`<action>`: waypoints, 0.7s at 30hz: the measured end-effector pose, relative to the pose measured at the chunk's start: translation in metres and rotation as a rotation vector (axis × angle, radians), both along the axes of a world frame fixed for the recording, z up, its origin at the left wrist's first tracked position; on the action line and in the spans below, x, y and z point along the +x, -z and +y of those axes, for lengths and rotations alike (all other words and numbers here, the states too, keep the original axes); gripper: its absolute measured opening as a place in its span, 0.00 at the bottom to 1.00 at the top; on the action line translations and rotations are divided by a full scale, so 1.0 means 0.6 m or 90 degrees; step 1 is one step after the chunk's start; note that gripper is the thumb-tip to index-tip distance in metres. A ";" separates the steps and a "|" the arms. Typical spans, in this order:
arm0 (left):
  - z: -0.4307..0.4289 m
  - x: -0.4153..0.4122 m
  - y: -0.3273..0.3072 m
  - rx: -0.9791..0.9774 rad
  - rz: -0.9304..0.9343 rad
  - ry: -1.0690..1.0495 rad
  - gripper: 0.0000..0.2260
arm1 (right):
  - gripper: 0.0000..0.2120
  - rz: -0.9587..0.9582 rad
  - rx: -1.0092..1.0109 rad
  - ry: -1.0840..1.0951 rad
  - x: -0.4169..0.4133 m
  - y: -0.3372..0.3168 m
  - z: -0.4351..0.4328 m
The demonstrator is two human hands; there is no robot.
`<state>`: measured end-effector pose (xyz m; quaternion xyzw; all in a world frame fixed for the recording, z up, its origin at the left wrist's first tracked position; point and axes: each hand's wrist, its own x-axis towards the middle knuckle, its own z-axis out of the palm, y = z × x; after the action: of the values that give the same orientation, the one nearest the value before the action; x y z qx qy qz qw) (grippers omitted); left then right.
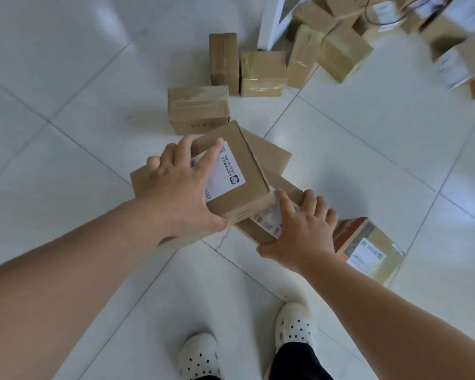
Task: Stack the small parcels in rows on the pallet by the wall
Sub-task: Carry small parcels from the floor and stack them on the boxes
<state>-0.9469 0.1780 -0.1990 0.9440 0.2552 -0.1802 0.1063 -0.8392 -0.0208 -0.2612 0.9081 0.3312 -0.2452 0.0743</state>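
Note:
My left hand grips a small brown parcel with a white label on top, thumb at its near corner and fingers over its far edge. That parcel lies on other parcels. My right hand grips a lower parcel, thumb on its near edge, fingers curled over its top. A third box shows behind them, and another box edge shows under my left hand. No pallet is in view.
Loose parcels lie on the white tiled floor: one just beyond my hands, a row farther back, a labelled box at the right. A blurred heap of boxes fills the top right beside a white frame. My white shoes stand below.

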 end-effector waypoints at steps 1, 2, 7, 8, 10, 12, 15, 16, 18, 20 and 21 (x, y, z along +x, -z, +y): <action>-0.012 0.006 -0.042 -0.011 -0.002 -0.022 0.58 | 0.57 -0.006 -0.007 0.008 0.009 -0.047 -0.013; -0.025 0.011 -0.083 -0.021 -0.009 -0.042 0.58 | 0.57 -0.013 -0.013 0.021 0.017 -0.092 -0.028; -0.086 0.063 -0.319 -0.022 -0.092 -0.100 0.60 | 0.58 -0.048 0.017 0.103 0.075 -0.338 -0.090; -0.100 0.074 -0.365 -0.021 -0.111 -0.107 0.59 | 0.58 -0.052 0.028 0.118 0.084 -0.387 -0.103; -0.124 0.101 -0.466 -0.014 -0.136 -0.117 0.59 | 0.57 -0.075 0.049 0.146 0.106 -0.492 -0.130; -0.137 0.123 -0.539 -0.009 -0.152 -0.131 0.59 | 0.58 -0.090 0.060 0.178 0.122 -0.568 -0.155; -0.174 0.160 -0.677 0.010 -0.167 -0.131 0.59 | 0.58 -0.117 0.079 0.227 0.145 -0.704 -0.214; -0.186 0.172 -0.720 0.019 -0.175 -0.135 0.59 | 0.58 -0.128 0.091 0.250 0.154 -0.746 -0.234; -0.213 0.192 -0.798 0.032 -0.182 -0.142 0.58 | 0.59 -0.140 0.110 0.297 0.166 -0.825 -0.273; -0.241 0.212 -0.859 0.048 -0.183 -0.134 0.57 | 0.58 -0.147 0.140 0.355 0.174 -0.891 -0.313; -0.254 0.224 -0.884 0.060 -0.186 -0.124 0.57 | 0.58 -0.155 0.158 0.386 0.175 -0.920 -0.333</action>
<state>-0.8124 0.0255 0.3316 0.9349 0.3353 -0.0181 0.1148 -0.7341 -0.2204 0.2911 0.9899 0.0627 -0.1038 -0.0735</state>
